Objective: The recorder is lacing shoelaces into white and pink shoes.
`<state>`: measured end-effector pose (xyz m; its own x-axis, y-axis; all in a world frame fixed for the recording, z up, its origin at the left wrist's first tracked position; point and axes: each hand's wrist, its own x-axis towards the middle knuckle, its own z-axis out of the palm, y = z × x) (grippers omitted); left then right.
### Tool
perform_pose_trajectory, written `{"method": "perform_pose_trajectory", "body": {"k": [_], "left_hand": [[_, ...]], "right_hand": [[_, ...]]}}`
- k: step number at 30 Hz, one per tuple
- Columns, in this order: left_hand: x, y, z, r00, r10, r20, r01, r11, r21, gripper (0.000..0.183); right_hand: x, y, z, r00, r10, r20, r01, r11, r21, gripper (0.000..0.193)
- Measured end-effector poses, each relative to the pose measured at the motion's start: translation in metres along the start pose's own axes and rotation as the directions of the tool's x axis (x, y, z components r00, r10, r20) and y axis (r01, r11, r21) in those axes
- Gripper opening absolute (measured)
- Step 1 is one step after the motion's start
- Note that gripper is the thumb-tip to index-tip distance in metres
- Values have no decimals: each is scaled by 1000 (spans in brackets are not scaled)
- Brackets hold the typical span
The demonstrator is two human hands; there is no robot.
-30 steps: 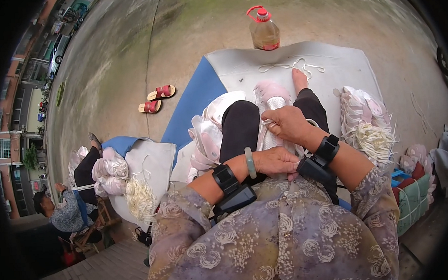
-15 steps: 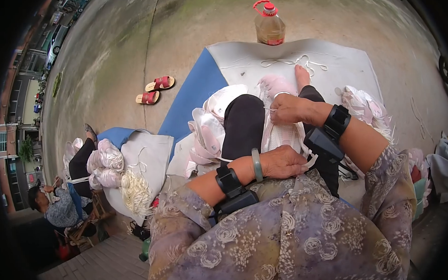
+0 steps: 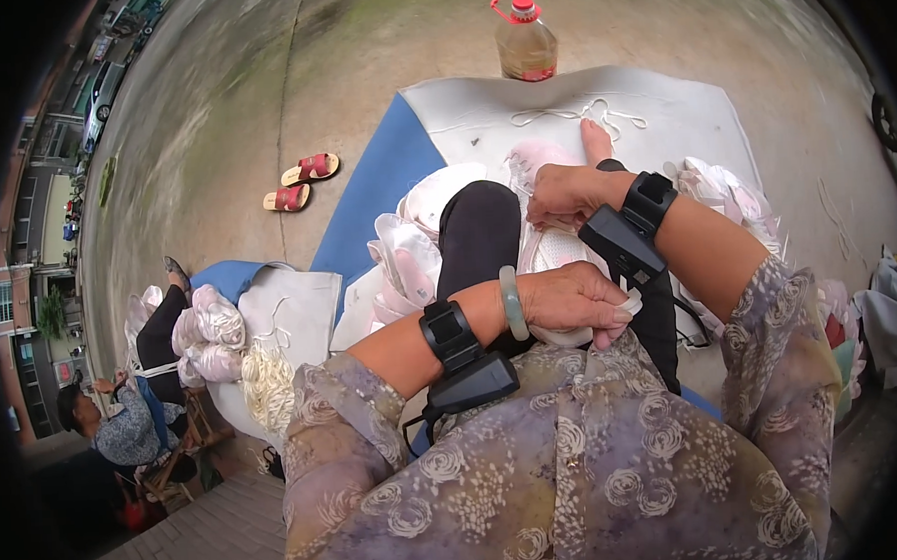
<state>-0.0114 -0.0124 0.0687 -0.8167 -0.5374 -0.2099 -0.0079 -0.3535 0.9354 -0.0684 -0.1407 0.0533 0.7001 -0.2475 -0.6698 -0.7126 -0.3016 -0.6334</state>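
A white and pale pink shoe upper (image 3: pixel 557 251) lies across my lap between my dark-trousered knees. My left hand (image 3: pixel 569 300), with a green bangle at the wrist, is closed at the near end of the upper, thumb and fingers pinching a white strip (image 3: pixel 632 302) of it. Farther out, my right hand (image 3: pixel 567 193) is closed over the upper's far part, beside its pink end (image 3: pixel 535 156). What those fingers grip is hidden under the hand. Left of my knee lie several more white and pink uppers (image 3: pixel 405 262).
A white and blue sheet (image 3: pixel 369 188) spreads under my legs, loose white laces (image 3: pixel 601 113) on it. More uppers (image 3: pixel 720 193) lie to the right. Beyond stand a bottle with a red cap (image 3: pixel 526 46) and red slippers (image 3: pixel 311 169). Another person (image 3: pixel 125 424) sits at far left beside a cream lace bundle (image 3: pixel 270 380).
My left hand has moved slightly away from me and raised its knuckles, still pinching the near end. My right hand has turned over the upper, its fingers now less visible. The view has shifted slightly.
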Motion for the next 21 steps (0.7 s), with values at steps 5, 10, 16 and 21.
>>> {"method": "perform_pose_trajectory", "body": {"k": [5,10,16,21], "left_hand": [[12,-5,7,993,97,73,-103,990,91,32],[15,-8,13,997,12,81,-20,995,100,29],[14,-7,17,998,-2,67,-9,986,168,29],[15,-4,22,999,-16,51,7,985,170,31]], "right_hand": [[9,13,-1,996,84,2,-84,996,0,28],[11,22,4,997,67,-23,-64,994,92,28],[2,13,8,995,98,-18,-97,994,60,29],[-9,2,13,986,143,-89,-129,981,142,26]]}}
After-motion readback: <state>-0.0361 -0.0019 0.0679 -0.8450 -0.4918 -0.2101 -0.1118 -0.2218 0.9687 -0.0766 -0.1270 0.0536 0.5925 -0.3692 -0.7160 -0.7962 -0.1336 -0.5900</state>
